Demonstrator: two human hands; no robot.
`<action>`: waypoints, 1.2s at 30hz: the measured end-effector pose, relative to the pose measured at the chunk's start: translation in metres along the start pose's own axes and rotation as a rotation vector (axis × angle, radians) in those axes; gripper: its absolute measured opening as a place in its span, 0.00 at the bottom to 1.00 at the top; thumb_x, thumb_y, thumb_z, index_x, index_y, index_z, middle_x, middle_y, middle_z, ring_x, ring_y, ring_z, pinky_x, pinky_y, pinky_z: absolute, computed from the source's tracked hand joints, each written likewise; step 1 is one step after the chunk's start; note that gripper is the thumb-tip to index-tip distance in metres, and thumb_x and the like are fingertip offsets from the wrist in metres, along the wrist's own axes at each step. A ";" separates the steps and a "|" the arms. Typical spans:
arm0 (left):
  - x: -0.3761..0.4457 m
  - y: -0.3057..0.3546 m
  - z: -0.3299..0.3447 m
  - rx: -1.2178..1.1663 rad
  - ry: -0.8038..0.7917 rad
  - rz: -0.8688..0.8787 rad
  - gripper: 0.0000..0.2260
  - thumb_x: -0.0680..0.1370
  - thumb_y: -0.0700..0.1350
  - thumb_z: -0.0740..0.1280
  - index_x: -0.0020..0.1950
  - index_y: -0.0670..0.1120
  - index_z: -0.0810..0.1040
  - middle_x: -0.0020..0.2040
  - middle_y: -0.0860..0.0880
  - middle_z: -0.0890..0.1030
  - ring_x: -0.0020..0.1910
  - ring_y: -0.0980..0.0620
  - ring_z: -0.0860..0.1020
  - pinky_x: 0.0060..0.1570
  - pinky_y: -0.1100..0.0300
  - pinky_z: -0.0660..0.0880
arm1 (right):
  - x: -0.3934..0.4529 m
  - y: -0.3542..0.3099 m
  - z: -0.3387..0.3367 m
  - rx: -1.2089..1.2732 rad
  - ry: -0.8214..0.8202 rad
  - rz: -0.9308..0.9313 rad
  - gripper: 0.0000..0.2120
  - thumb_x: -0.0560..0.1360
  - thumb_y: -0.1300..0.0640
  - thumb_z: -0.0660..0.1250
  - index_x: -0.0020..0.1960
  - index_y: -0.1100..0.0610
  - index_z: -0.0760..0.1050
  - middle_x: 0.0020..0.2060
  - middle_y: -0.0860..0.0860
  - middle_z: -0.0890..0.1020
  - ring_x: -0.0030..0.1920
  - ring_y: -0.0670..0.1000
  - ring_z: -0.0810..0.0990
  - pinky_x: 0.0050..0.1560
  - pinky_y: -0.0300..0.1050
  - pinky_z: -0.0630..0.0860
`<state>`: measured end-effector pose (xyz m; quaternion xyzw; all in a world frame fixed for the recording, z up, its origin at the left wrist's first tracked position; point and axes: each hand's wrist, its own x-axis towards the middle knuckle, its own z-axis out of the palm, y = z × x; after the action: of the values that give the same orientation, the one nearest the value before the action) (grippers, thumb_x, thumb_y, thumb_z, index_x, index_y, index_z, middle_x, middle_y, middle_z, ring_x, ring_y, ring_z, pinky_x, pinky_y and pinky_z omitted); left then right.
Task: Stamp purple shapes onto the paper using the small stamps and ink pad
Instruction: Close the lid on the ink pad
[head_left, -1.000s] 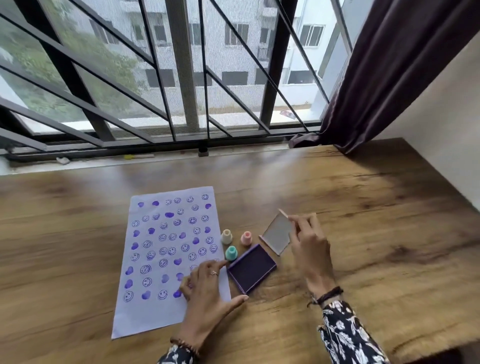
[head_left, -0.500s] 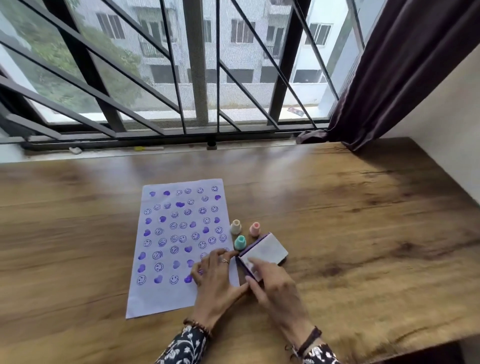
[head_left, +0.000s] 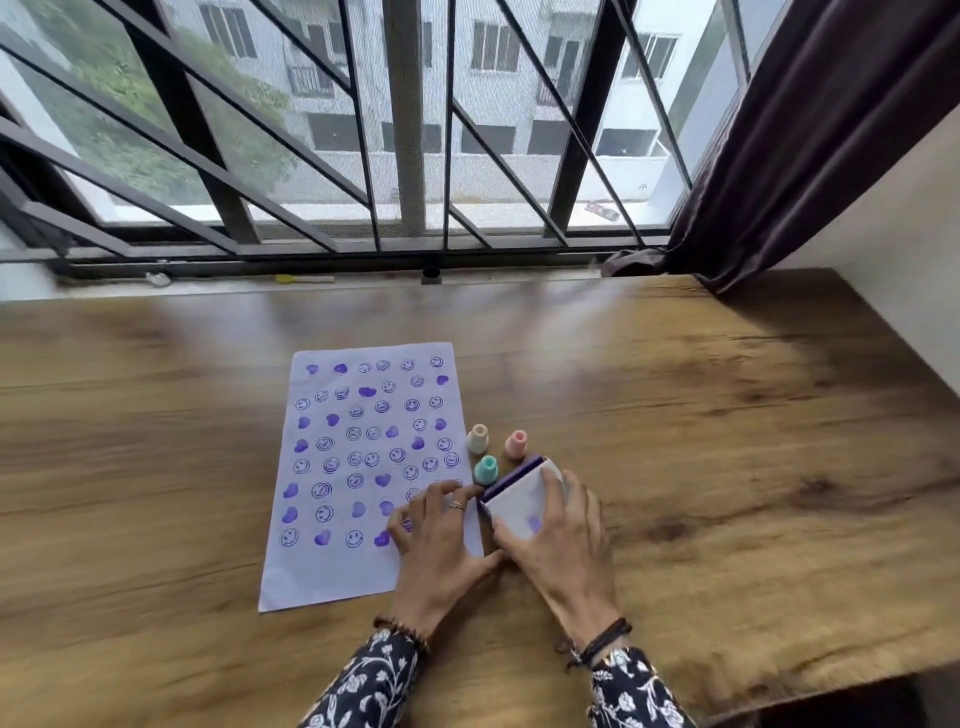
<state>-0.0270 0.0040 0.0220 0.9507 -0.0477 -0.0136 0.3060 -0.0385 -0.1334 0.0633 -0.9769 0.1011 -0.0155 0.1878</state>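
Observation:
A white paper (head_left: 332, 566) covered with purple hearts and smiley faces lies on the wooden table (head_left: 727, 467). Right of it stand three small stamps: cream (head_left: 477, 439), pink (head_left: 516, 444) and teal (head_left: 486, 470). The purple ink pad (head_left: 511, 480) sits beside the paper with its white lid (head_left: 519, 506) lying on top. My right hand (head_left: 563, 540) presses on that lid. My left hand (head_left: 436, 535) rests with spread fingers on the paper's lower right corner, its fingertips touching the pad's left edge.
A barred window (head_left: 405, 156) runs along the table's far edge. A dark curtain (head_left: 810, 145) hangs at the back right beside a white wall. The table's near right edge drops off by my right sleeve.
My right hand carried the white lid from the right of the pad and laid it over the ink pad. The left hand stayed on the paper.

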 end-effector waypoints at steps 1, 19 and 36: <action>0.000 0.000 0.000 0.004 0.004 0.005 0.30 0.64 0.62 0.68 0.63 0.56 0.68 0.62 0.52 0.67 0.64 0.53 0.62 0.58 0.55 0.48 | -0.002 -0.001 0.000 -0.011 -0.005 -0.003 0.38 0.67 0.35 0.63 0.69 0.55 0.62 0.67 0.56 0.69 0.64 0.57 0.68 0.63 0.50 0.69; -0.004 0.003 0.001 0.050 0.029 0.019 0.25 0.66 0.60 0.67 0.62 0.55 0.69 0.63 0.52 0.69 0.65 0.54 0.62 0.61 0.52 0.48 | -0.003 -0.003 -0.003 0.098 0.068 -0.042 0.39 0.64 0.42 0.72 0.68 0.59 0.64 0.64 0.58 0.74 0.63 0.59 0.72 0.62 0.53 0.72; 0.001 0.002 -0.005 -0.033 -0.019 -0.003 0.25 0.66 0.58 0.71 0.61 0.59 0.71 0.61 0.53 0.68 0.64 0.55 0.62 0.62 0.52 0.51 | 0.000 0.020 -0.010 0.186 -0.017 -0.090 0.52 0.61 0.38 0.72 0.74 0.55 0.49 0.62 0.59 0.74 0.62 0.58 0.72 0.55 0.52 0.75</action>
<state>-0.0257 0.0052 0.0277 0.9454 -0.0488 -0.0238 0.3213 -0.0428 -0.1552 0.0655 -0.9589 0.0537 -0.0249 0.2774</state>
